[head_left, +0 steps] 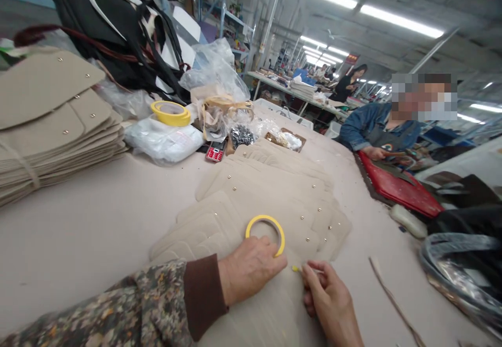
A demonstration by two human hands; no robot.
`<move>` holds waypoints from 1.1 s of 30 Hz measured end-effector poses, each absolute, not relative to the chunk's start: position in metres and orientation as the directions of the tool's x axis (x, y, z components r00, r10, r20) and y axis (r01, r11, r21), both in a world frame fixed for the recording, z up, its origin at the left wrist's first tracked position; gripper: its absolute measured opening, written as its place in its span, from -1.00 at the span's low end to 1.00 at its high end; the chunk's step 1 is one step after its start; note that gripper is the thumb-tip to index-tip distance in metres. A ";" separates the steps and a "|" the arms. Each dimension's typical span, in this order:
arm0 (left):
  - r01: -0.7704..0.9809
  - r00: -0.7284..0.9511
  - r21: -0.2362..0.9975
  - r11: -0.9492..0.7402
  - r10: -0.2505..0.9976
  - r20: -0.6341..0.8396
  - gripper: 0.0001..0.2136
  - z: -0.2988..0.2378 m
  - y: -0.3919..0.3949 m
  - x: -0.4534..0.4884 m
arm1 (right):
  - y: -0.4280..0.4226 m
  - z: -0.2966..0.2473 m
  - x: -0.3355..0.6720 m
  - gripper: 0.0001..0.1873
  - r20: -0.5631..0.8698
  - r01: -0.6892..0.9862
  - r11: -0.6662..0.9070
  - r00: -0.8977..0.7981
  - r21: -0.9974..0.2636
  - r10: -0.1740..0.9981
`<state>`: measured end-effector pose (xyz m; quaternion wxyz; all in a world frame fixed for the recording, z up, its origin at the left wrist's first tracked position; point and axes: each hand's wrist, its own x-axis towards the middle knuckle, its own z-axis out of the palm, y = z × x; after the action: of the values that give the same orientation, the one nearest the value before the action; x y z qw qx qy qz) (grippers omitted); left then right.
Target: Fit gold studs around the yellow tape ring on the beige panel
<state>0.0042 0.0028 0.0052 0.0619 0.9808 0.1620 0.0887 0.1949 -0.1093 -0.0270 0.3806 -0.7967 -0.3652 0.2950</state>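
My left hand is closed on a thin yellow tape roll, fingers curled over its near rim, holding it down on overlapping beige cut panels with metal studs. My right hand is just to its right, fingers pinched on the yellow tape's loose end pulled out from the roll. Both hands rest over the nearest beige panel at the table's front.
A tall stack of beige panels stands at left. Behind lie a second yellow tape roll, plastic bags, a red phone and black bags. A person in a denim jacket works over a red piece at right.
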 end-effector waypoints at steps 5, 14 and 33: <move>0.298 0.934 0.163 -0.940 0.323 0.152 -0.93 0.005 0.004 0.005 | -0.118 -0.022 0.189 -0.52 -0.123 0.457 -0.371 0.486 -0.808 0.866; 0.311 0.932 0.191 -0.931 0.338 0.131 -0.90 0.009 0.002 0.002 | -0.102 -0.020 0.168 -0.63 0.095 0.724 -0.351 0.497 -0.594 0.863; 0.106 0.881 0.331 -0.938 0.243 0.406 -0.76 0.008 0.008 -0.003 | -0.115 -0.009 0.178 -0.82 -0.103 0.563 -0.335 0.403 -0.756 0.909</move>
<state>-0.0035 0.0078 0.0084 0.1513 0.9579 0.0910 0.2263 0.1778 -0.1155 -0.0092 0.3247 -0.7721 -0.4767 0.2669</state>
